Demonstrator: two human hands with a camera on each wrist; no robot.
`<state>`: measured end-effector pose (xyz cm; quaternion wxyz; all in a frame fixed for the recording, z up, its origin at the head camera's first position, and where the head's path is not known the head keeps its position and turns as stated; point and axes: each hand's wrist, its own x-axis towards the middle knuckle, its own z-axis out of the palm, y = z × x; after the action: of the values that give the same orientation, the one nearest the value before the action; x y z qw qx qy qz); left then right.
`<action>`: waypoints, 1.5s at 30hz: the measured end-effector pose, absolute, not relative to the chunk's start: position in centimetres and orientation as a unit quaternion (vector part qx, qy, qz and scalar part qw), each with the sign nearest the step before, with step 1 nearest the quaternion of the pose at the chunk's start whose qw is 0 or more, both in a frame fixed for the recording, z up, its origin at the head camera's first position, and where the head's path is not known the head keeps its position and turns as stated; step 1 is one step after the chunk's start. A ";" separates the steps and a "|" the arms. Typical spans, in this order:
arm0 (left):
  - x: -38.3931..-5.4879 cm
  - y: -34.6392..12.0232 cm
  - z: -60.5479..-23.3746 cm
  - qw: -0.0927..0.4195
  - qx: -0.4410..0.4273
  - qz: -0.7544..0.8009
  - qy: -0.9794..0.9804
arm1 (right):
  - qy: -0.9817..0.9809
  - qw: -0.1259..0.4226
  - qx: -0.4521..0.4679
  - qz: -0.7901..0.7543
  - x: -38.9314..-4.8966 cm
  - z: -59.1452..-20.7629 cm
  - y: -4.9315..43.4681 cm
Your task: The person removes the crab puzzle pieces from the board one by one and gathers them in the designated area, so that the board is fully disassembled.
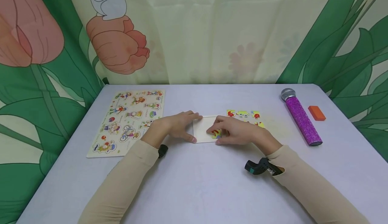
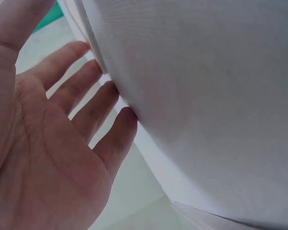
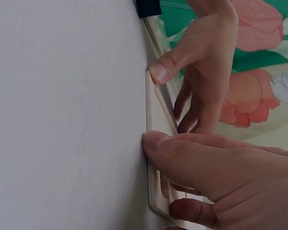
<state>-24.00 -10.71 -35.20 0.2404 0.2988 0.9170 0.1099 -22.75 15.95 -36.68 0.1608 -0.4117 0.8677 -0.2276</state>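
Observation:
A small white puzzle tray (image 1: 203, 129) lies on the table in the middle of the head view. At its left side is my left hand (image 1: 179, 124), thumb at the near corner and extended fingers by the far corner. The left wrist view shows those fingers (image 2: 97, 112) nearly straight. My right hand (image 1: 234, 129) is curled over the tray's right part, its bent fingers and thumb around a yellow-and-red puzzle piece (image 1: 216, 134). In the right wrist view the right thumb (image 3: 165, 148) rests on the tray's near edge (image 3: 148, 105). The hand hides much of the piece.
Several yellow puzzle pieces (image 1: 242, 114) lie behind the right hand. A large picture board (image 1: 130, 123) is at the left. A purple glittery microphone (image 1: 303, 119) and an orange block (image 1: 317, 113) lie at the right. A printed curtain (image 1: 194, 32) hangs behind the table.

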 end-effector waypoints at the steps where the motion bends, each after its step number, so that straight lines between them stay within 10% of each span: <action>1: -24.0 -10.7 -35.2 0.240 0.299 0.111 0.917 | 0.867 0.162 -0.417 -0.221 -22.7 -36.6 15.7; 45: -24.2 -10.7 -35.4 0.254 0.294 0.120 0.913 | 0.892 0.057 -0.338 -0.295 -21.3 -34.2 25.0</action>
<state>-24.16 -10.75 -35.38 0.2543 0.2943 0.9134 0.1201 -21.32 25.02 -34.21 0.0566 -0.3383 0.8918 -0.2949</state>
